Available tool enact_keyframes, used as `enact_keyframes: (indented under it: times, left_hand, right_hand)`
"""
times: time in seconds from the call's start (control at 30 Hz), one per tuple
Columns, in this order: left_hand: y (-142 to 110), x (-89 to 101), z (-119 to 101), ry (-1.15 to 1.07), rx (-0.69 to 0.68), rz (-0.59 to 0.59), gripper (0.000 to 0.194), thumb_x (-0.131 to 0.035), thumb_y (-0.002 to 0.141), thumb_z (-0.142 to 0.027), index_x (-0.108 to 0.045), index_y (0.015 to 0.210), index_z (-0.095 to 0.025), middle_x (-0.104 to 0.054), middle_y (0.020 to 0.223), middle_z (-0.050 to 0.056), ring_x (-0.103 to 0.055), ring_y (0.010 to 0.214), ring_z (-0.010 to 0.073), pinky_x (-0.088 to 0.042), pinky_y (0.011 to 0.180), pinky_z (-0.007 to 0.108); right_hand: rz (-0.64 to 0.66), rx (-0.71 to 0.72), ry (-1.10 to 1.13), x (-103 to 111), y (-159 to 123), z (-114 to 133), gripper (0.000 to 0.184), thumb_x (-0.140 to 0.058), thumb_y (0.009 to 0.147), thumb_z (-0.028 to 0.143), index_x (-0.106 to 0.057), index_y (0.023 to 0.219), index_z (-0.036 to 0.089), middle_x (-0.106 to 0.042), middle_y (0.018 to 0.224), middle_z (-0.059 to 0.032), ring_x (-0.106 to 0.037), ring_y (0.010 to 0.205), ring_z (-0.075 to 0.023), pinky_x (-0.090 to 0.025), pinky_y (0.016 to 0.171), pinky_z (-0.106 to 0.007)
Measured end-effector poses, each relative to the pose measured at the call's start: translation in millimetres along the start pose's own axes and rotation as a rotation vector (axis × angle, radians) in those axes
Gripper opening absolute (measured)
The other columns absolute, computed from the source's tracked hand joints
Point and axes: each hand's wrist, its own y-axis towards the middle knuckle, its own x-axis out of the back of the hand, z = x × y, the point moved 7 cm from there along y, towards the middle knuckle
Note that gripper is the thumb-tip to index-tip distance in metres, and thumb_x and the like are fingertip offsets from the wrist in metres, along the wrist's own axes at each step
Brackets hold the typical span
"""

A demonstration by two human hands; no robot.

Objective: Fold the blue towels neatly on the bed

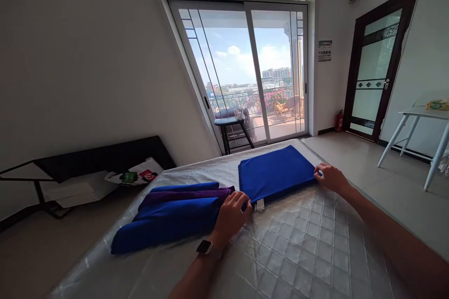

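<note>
A flat, folded blue cloth (275,173) lies on the plastic-covered mattress (291,243), with a small white label (260,205) at its near left corner. My left hand (234,212), with a watch on the wrist, has its fingers closed at that near left corner. The near right corner is pinched between the fingers of my right hand (328,177). Left of my left hand are rolled or folded blue cloths (171,224) with a purple cloth (182,193) between them; my left hand covers part of their right ends.
A black stool (229,122) stands beyond the mattress by the sliding glass door (242,70). Left on the floor are a dark low frame (115,156) and a white printed bag (140,173). A white table (421,114) is at the right.
</note>
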Motion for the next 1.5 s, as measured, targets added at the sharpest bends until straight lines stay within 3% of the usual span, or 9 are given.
enact_keyframes:
  times: [0.13,0.27,0.47,0.73,0.87,1.0,1.1,1.2,1.5]
  left_hand:
    - [0.0,-5.1,-2.6,-0.006,0.002,0.006,0.028,-0.05,0.098,-0.033,-0.064,0.122,-0.025,-0.068,0.129,0.009,-0.063,0.12,0.026,-0.05,0.104,0.046]
    - [-5.8,-29.5,-3.7,-0.062,-0.029,0.257,0.05,-0.046,0.102,-0.042,-0.044,0.149,-0.028,-0.046,0.157,0.007,-0.041,0.145,0.0235,-0.04,0.117,0.044]
    - [-6.3,-35.9,-0.4,-0.15,-0.03,0.421,0.045,-0.038,0.105,-0.038,-0.049,0.147,-0.027,-0.047,0.155,0.006,-0.038,0.146,0.0201,-0.038,0.119,0.042]
    - [3.6,-20.0,-0.1,-0.201,-0.016,0.422,0.037,-0.045,0.103,-0.037,-0.067,0.13,-0.027,-0.061,0.142,0.006,-0.054,0.135,0.0229,-0.048,0.112,0.04]
    - [9.2,-15.5,-6.0,-0.131,-0.016,0.346,0.039,-0.04,0.104,-0.039,-0.075,0.116,-0.025,-0.071,0.13,0.007,-0.064,0.124,0.024,-0.052,0.108,0.043]
    - [7.5,-19.2,-18.8,-0.093,-0.043,0.213,0.04,-0.041,0.104,-0.035,-0.061,0.136,-0.024,-0.059,0.145,0.008,-0.051,0.138,0.0233,-0.045,0.115,0.045]
    - [-0.9,-34.6,-22.7,-0.081,-0.046,0.281,0.047,-0.041,0.104,-0.038,-0.045,0.149,-0.025,-0.045,0.157,0.009,-0.04,0.146,0.023,-0.04,0.118,0.046]
    - [-9.2,-47.6,-20.1,-0.065,-0.028,0.385,0.05,-0.04,0.104,-0.041,-0.041,0.152,-0.026,-0.041,0.159,0.01,-0.037,0.147,0.0244,-0.037,0.118,0.047]
    - [-8.7,-47.1,-21.9,-0.059,-0.025,0.423,0.053,-0.041,0.103,-0.048,-0.041,0.152,-0.028,-0.039,0.16,0.011,-0.034,0.148,0.0243,-0.033,0.119,0.045]
  right_hand:
    - [-0.012,0.171,0.087,-14.8,-1.2,9.6,0.043,-0.046,0.097,0.039,-0.062,0.135,0.028,-0.056,0.148,-0.006,-0.051,0.136,-0.027,-0.041,0.114,-0.044]
    - [0.195,0.258,0.117,-45.4,-6.0,4.2,0.061,-0.036,0.1,0.055,-0.044,0.153,0.026,-0.041,0.16,-0.0045,-0.032,0.149,-0.0256,-0.029,0.122,-0.044]
    - [0.283,0.253,0.133,-54.5,-5.1,-3.6,0.072,-0.027,0.099,0.068,-0.036,0.157,0.026,-0.032,0.164,-0.0041,-0.023,0.152,-0.0245,-0.024,0.124,-0.042]
    - [0.272,0.244,0.101,-45.5,-3.2,0.4,0.065,-0.034,0.099,0.062,-0.043,0.154,0.027,-0.038,0.161,-0.0058,-0.028,0.151,-0.027,-0.025,0.123,-0.047]
    - [0.169,0.292,0.055,-35.4,-3.0,23.5,0.059,-0.033,0.103,0.055,-0.045,0.152,0.025,-0.042,0.158,-0.0077,-0.028,0.15,-0.0271,-0.023,0.123,-0.052]
    - [0.119,0.379,0.086,-39.6,-10.0,55.5,0.059,-0.029,0.103,0.056,-0.039,0.155,0.03,-0.037,0.161,-0.0042,-0.028,0.151,-0.0259,-0.024,0.123,-0.05]
    - [0.222,0.404,0.068,-54.6,-17.2,65.4,0.06,-0.028,0.103,0.059,-0.038,0.155,0.032,-0.035,0.162,-0.0023,-0.027,0.151,-0.0253,-0.022,0.124,-0.048]
    - [0.295,0.401,0.074,-61.8,-21.3,64.2,0.062,-0.027,0.102,0.061,-0.037,0.156,0.032,-0.031,0.164,-0.0026,-0.025,0.152,-0.0255,-0.019,0.124,-0.047]
    - [0.314,0.389,0.096,-57.1,-23.2,62.4,0.068,-0.026,0.099,0.069,-0.035,0.156,0.033,-0.03,0.164,-0.0029,-0.023,0.152,-0.027,-0.016,0.124,-0.05]
